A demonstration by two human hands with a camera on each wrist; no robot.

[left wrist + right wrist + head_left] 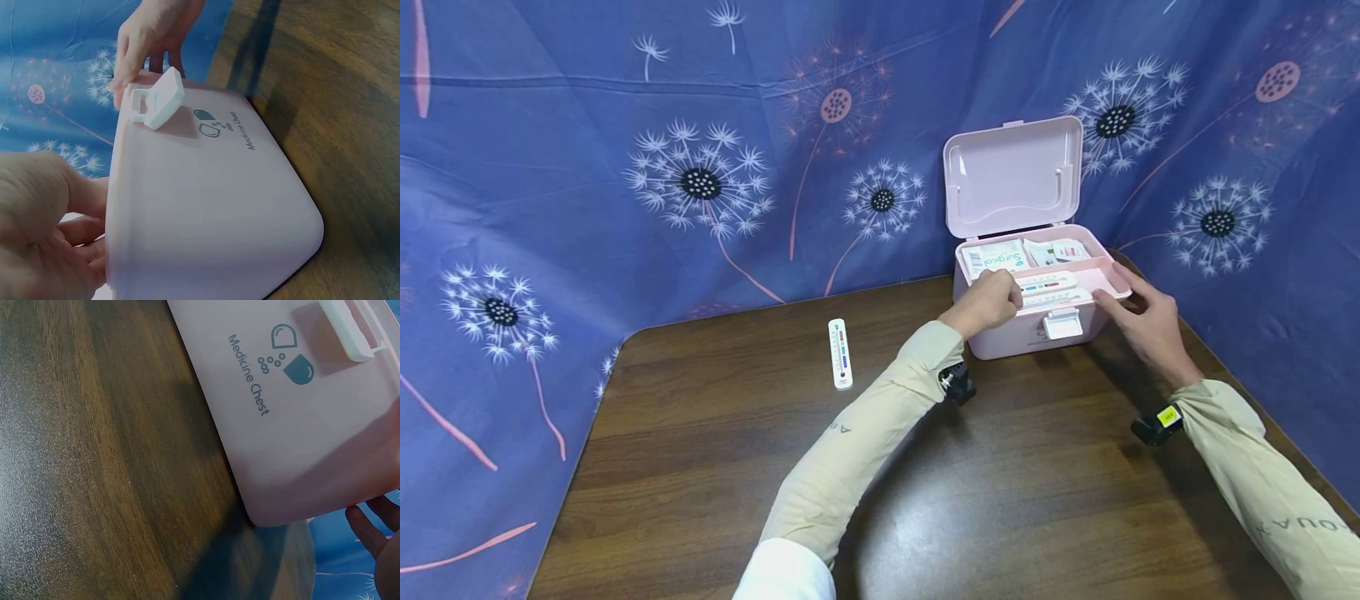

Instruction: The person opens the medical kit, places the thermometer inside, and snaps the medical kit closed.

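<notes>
A pale pink medicine chest point(1022, 340) stands with its lid point(1013, 179) raised. My left hand point(988, 300) reaches over the front rim at the left, fingers curled down into the front compartment at the end of a white thermometer point(1051, 283). White shows between its thumb and fingers in the left wrist view; the fingertips are hidden. Another thermometer point(1060, 298) lies alongside in that compartment. My right hand point(1150, 321) grips the chest's right front corner, thumb over the rim, fingers along the outer side wall. The white latch point(164, 100) hangs out from the front.
A separate thermometer point(841, 354) lies on the brown wooden table point(700, 467), left of the chest. In the rear compartments are a "Surgical" packet point(997, 258) and smaller packets point(1067, 250). A blue dandelion-print cloth point(737, 108) hangs behind and beside the table.
</notes>
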